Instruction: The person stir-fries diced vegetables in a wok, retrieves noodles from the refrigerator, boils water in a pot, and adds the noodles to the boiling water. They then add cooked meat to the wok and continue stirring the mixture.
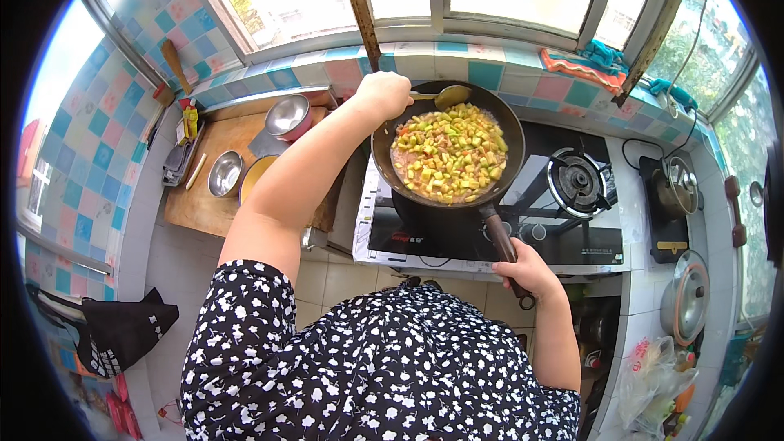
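Note:
A dark frying pan (514, 159) sits over the left side of the black gas stove (457, 245). Diced green and yellow vegetables (449, 147) with reddish bits fill it, some liquid showing at the left. My left hand (382, 98) is closed around the handle of a cooking spoon (452, 98), its rounded head resting at the pan's far edge by the food. Lower right, my right hand (529, 271) wraps round the pan's brown handle (498, 233), whose end loop sticks out below the fingers.
Metal bowls (225, 173) stand on a wooden board (192, 208) at the left, partly behind my left arm. A bare burner (578, 182) is right of the pan. Farther right are a lidded pot (678, 188) on a small black cooker and a large lidded pan (686, 298).

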Demonstrator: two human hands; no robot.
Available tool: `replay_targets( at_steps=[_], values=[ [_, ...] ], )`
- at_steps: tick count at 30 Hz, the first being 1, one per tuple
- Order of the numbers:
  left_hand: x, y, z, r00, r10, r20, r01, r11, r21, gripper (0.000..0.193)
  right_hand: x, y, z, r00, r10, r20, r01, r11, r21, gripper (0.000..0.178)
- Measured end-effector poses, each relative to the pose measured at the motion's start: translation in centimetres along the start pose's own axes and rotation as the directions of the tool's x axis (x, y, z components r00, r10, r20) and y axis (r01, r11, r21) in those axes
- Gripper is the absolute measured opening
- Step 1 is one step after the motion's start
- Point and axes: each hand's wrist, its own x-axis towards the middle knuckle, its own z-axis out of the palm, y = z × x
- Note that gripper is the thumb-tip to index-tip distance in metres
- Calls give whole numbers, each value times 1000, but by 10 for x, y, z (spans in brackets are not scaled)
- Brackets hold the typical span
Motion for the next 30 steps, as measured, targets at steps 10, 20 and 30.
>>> replay_targets(
  at_steps=[10,20,30],
  values=[
    [-23,19,-30,924,361,-129,-313,904,291,34,-1,-1,-4,1000,13,-23,-14,999,-51,33],
    [-56,5,-18,826,544,-150,-449,795,408,48,1,-1,-5,1000,12,-19,-13,999,-33,34],
    [-77,22,-65,959,283,0,-283,959,25,34,-2,-5,-5,999,31,-12,-31,999,-24,35]
  ],
)
